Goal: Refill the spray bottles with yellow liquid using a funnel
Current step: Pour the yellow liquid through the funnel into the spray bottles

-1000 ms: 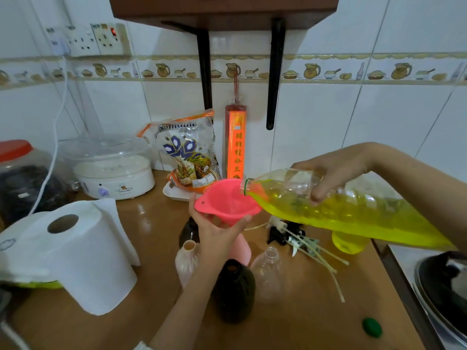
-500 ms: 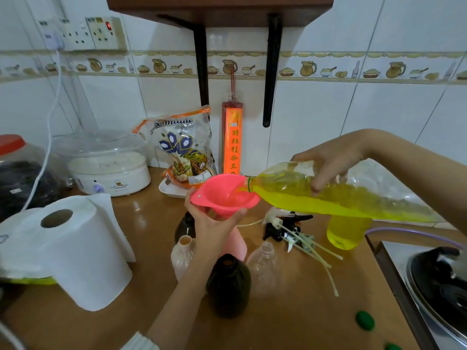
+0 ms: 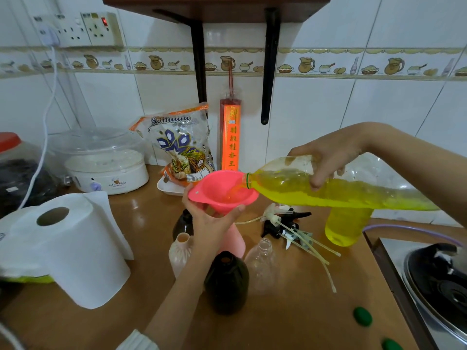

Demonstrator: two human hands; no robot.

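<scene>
My left hand [image 3: 211, 223] grips the pink funnel [image 3: 223, 190] from below, over a pink spray bottle [image 3: 236, 241] that my hand mostly hides. My right hand [image 3: 328, 157] holds a large clear bottle of yellow liquid [image 3: 328, 188] tipped on its side, its mouth inside the funnel, and yellow liquid runs into the funnel. Around the pink bottle stand a dark brown bottle [image 3: 226, 281], a clear bottle [image 3: 262, 263], a pale peach bottle [image 3: 180, 251] and another dark bottle [image 3: 183, 223], all uncapped. Spray heads with tubes [image 3: 290, 226] lie to the right.
A paper towel roll [image 3: 73, 251] stands at the left, with a white steamer [image 3: 106, 162] and a red-lidded jar [image 3: 17, 168] behind. A rice bag [image 3: 182, 147] and a red incense pack [image 3: 230, 135] lean at the wall. Green caps [image 3: 362, 316] lie front right beside a stove pan [image 3: 439, 281].
The yellow bottle's mouth has moved into the funnel and liquid now pours in. The funnel and my left hand stay where they were.
</scene>
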